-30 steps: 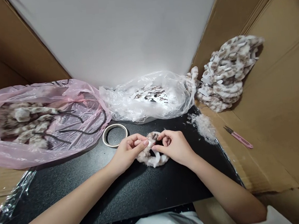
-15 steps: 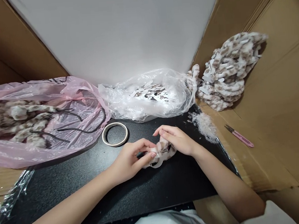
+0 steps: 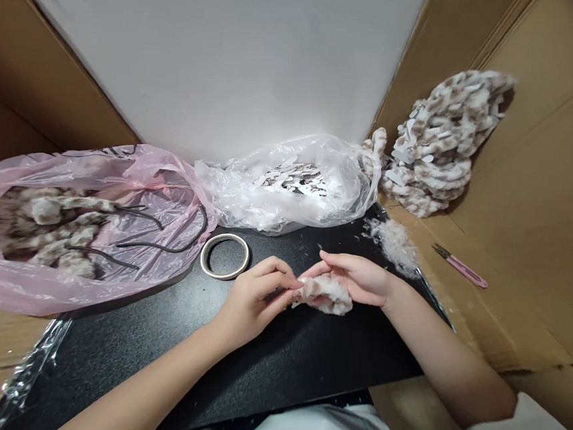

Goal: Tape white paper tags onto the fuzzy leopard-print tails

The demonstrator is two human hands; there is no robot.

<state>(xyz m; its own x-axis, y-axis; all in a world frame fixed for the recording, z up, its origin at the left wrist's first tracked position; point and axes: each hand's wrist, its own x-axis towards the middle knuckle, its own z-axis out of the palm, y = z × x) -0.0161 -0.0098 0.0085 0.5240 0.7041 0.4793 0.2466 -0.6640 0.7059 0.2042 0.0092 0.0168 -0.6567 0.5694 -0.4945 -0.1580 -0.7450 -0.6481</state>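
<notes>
A small fluffy cream-and-brown plush piece (image 3: 324,295) is held over the black tabletop (image 3: 259,358) between both hands. My left hand (image 3: 254,298) pinches its left end with fingers curled. Cupping the piece from the right, my right hand (image 3: 359,277) has its fingers closed round it. A roll of tape (image 3: 224,255) lies just beyond my left hand.
A pink plastic bag (image 3: 77,226) of plush headbands lies at the left, a clear bag (image 3: 288,185) of cut pieces at the back. A heap of plush pieces (image 3: 441,144) rests on cardboard at the right, with loose fluff (image 3: 394,242) and pink snips (image 3: 459,265) nearby.
The plush piece, first lying as a ring under both hands, has been gathered up and folded into my right palm; both hands shifted slightly right and toward me.
</notes>
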